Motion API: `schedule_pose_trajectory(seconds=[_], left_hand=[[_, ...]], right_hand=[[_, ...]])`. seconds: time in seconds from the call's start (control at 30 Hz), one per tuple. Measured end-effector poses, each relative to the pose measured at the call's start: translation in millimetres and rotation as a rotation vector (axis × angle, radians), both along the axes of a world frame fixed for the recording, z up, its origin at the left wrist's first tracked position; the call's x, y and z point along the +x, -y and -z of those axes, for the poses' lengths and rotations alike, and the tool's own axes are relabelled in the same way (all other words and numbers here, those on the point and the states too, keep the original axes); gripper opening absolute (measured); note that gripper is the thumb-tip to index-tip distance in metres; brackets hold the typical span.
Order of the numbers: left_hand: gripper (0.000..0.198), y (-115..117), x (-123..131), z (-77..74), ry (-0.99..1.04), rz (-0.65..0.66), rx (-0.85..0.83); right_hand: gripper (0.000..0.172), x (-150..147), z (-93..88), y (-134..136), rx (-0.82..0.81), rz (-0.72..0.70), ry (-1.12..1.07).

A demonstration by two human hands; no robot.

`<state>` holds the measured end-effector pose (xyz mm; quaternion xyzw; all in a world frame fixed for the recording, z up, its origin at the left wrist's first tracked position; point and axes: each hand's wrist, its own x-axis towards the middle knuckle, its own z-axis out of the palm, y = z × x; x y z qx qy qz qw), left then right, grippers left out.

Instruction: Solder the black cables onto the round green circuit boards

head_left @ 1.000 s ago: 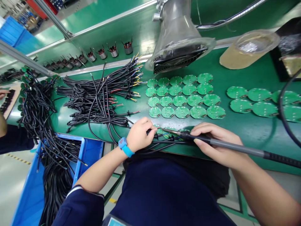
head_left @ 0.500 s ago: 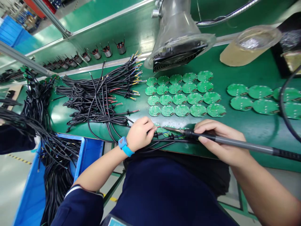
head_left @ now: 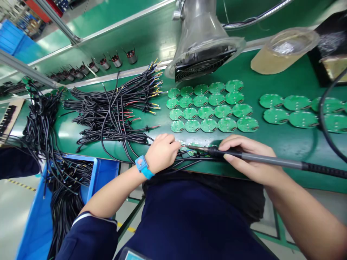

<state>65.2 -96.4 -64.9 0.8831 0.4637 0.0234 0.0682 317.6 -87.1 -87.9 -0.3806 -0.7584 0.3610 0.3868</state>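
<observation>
My left hand (head_left: 163, 153), with a blue wrist strap (head_left: 144, 167), is closed in a pinch on a thin red wire (head_left: 182, 145) near the table's front edge. A soldering iron (head_left: 260, 157) lies in my right hand (head_left: 251, 160), its fingers wrapped round the dark grip. The iron's tip points left and is close to the end of the wire, over green circuit boards (head_left: 195, 147) partly hidden by the tool and cables. Black cables (head_left: 189, 159) run beside these boards, under the iron. Whether the tip touches the wire is too small to tell.
Rows of green boards (head_left: 209, 125) lie behind my hands, with more at the right. Bundled black cables (head_left: 108, 104) cover the left. A fume extractor (head_left: 206, 54) hangs above; a beige container (head_left: 280, 54) stands back right. A blue bin (head_left: 104, 177) holds cables. Another person's sleeve (head_left: 16, 162) shows far left.
My right hand and the iron have moved slightly left. My left hand keeps its pinch almost in place. At the far left, the other person's cables have dropped lower, uncovering a board with black parts.
</observation>
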Motion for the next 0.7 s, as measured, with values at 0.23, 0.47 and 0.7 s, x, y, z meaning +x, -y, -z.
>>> schedule_pose_trajectory(seconds=[0.23,0.47,0.7], left_hand=[[0.025,-5,3,-6.4,-0.076,0.082,-0.003],[0.023,-9,3,-10.8,-0.128,0.152,0.004],[0.025,-11,3,-13.6,-0.163,0.263,0.02]], right_hand=[[0.005,0,0.3,-1,-0.002,-0.002,-0.014],[0.008,5,0.8,14,-0.046,0.318,-0.196],[0.036,8,8.8,25,-0.046,0.475,0.101]])
